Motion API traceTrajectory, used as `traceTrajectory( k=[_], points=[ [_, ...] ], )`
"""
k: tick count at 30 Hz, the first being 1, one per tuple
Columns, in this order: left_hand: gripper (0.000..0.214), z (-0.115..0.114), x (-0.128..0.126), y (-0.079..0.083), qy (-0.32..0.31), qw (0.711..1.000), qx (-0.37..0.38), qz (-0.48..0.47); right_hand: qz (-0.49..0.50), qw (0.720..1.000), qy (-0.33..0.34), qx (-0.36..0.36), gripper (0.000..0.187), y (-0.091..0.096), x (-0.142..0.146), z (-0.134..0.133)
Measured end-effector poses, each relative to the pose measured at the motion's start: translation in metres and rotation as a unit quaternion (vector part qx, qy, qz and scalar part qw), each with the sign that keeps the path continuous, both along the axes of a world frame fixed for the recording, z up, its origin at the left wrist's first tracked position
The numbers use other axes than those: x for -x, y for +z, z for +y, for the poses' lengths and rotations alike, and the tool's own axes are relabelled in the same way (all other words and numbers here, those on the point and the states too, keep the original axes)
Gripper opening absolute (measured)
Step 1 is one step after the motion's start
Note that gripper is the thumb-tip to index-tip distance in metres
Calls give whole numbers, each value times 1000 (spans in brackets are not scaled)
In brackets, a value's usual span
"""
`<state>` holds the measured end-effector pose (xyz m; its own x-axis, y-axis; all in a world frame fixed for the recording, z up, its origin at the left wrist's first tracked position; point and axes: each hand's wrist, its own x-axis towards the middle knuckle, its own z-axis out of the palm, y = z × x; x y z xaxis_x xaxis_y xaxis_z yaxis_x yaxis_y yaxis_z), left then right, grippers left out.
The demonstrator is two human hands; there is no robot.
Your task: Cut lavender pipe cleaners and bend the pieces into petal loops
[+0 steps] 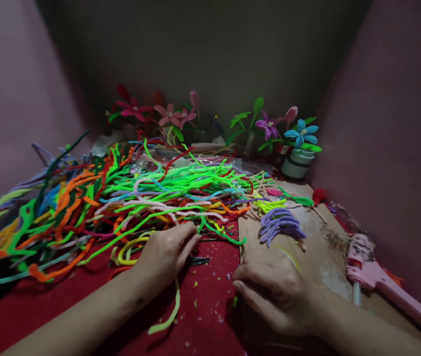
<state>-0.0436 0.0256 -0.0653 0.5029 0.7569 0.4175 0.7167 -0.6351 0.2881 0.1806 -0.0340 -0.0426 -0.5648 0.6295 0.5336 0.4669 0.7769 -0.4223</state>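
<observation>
My left hand is closed in a pinch at the front of a heap of fuzzy pipe cleaners; whatever it may hold is hidden. A pale yellow pipe cleaner runs out from under this hand, and I cannot tell whether the fingers grip it. Over the left edge of a brown cardboard sheet, my right hand has thumb and fingers pressed together. What lies between them is too small to make out. A tiny green bit shows just below its fingertips. Curved purple pipe-cleaner pieces lie beyond that hand.
A pink glue gun lies at the right. Pipe-cleaner flowers stand along the back wall, among them a blue flower in a white jar. Small scraps dot the red cloth. Dark scissors-like tips show beside my left hand.
</observation>
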Motion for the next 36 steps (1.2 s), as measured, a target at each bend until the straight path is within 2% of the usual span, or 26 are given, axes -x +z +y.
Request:
traceTrajectory(
  k=[5, 12, 19, 30, 36],
  points=[
    [21, 1, -1, -6, 27, 998, -37, 38, 6, 1000, 6, 30, 16, -2, -2, 5],
    [19, 1, -5, -4, 55, 996, 41, 58, 3, 1000, 1, 13, 16, -2, -1, 3],
    [16, -3, -8, 2, 44, 995, 85, 19, 10, 1000, -6, 11, 16, 0, -1, 4],
    [15, -3, -5, 5, 0, 994, 85, -70, 12, 999, 7, 38, 16, 1, -1, 3],
    [12, -3, -1, 5, 13, 990, 89, -112, 12, 999, 6, 44, 16, 1, 1, 2]
  ],
)
